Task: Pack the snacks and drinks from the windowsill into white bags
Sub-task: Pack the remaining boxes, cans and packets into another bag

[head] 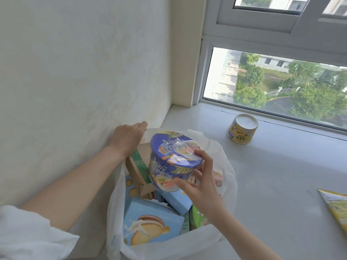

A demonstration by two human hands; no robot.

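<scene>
A person's right hand (199, 182) holds a purple instant noodle bowl (173, 160) above the open mouth of a white bag (169, 244), with the fingers (206, 158) curled over the bowl's film-wrapped lid and the thumb against its side. The bowl is tilted, its lid facing up and towards the camera. The left hand (127, 137) reaches to the bag's far edge beside the wall; its fingers are bent around the rim there, though the grip itself is partly hidden. Inside the bag lie a brown cardboard box (139, 169) with green tape, light blue biscuit boxes (150, 220) and a green packet (199, 220). On the windowsill (272, 175) a yellow noodle cup (242, 131) stands upside down near the window glass, well apart from the bag. A yellow snack packet (336, 207) lies at the right edge.
</scene>
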